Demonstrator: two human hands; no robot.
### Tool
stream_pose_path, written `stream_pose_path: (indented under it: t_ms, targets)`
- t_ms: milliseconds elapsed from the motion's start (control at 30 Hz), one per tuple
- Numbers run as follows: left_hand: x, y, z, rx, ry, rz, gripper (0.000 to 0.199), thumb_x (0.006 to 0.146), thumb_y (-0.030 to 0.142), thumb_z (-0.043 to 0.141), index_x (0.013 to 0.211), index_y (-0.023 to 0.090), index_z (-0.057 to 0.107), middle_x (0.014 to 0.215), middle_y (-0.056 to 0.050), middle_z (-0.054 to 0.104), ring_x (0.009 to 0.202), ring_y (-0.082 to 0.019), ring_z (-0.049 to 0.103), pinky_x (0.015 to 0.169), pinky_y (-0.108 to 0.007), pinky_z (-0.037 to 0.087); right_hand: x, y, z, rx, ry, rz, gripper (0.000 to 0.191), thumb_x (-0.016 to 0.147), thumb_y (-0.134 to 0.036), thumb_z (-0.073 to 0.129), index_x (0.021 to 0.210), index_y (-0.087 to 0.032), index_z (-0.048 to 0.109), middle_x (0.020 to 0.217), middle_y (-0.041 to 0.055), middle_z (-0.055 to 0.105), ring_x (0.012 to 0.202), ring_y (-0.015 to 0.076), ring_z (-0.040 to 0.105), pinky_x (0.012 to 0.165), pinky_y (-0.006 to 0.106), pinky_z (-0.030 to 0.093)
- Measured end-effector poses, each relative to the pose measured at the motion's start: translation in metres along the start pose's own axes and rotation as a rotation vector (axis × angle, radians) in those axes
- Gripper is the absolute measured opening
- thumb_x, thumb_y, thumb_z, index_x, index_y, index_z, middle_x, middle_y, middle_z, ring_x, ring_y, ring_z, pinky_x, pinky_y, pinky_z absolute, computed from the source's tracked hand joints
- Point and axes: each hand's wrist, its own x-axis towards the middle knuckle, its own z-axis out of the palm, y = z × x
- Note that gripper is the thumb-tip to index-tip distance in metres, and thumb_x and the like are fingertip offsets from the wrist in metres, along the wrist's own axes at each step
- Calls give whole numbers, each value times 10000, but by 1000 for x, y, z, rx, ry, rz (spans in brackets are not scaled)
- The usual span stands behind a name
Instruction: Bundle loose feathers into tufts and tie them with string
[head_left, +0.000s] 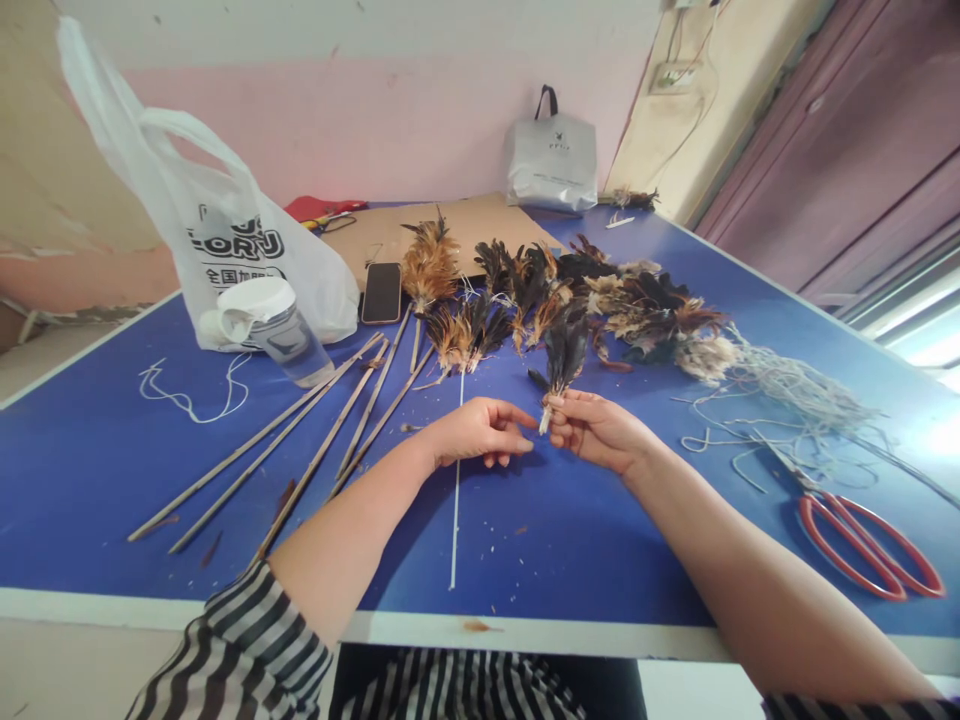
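In my right hand (589,425) a small bunch of dark feathers (564,350) is pinched upright near its pale quill ends, thumb on top. My left hand (484,432) hovers just left of those quills, index finger stretched toward them and the thumb apart below; it holds nothing I can see. Behind the bunch lie loose piles of feathers: a brown-and-black clump (466,335), a fluffy ginger bundle (431,262) and a mixed dark heap (652,300).
Several thin sticks (322,455) lie to the left, beside a lidded plastic cup (281,325), a white plastic bag (232,220) and a phone (382,293). Red-handled scissors (862,540) and tangled pale string (787,390) are at the right. A silver bag (553,160) stands at the back.
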Motion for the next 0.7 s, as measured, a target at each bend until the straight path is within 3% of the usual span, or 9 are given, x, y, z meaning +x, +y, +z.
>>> stream_pose_path:
  t_ms: [233, 500, 700]
  targets:
    - [5, -6, 15, 28, 94, 23, 303, 677, 410, 655, 707, 110, 624, 508, 26, 530, 377, -42, 437, 353, -164, 326, 0, 1, 1, -13, -2, -5, 190, 645, -236, 736, 715, -132, 594, 529, -40, 544, 458, 53, 481, 514, 221, 455]
    - [7, -3, 7, -280, 228, 0, 289, 574, 349, 732, 638, 92, 617, 616, -28, 583, 519, -71, 511, 432, -173, 349, 0, 5, 0, -291, -16, 40, 243, 641, -300, 740, 672, -118, 581, 505, -35, 522, 431, 71, 483, 445, 234, 455]
    - [8, -9, 21, -233, 302, 215, 247, 648, 322, 693, 601, 95, 609, 701, -25, 579, 502, -38, 443, 447, -181, 332, 3, 8, 2, -291, 66, 45, 293, 594, -327, 756, 618, -135, 536, 478, -37, 516, 389, 58, 457, 408, 218, 453]
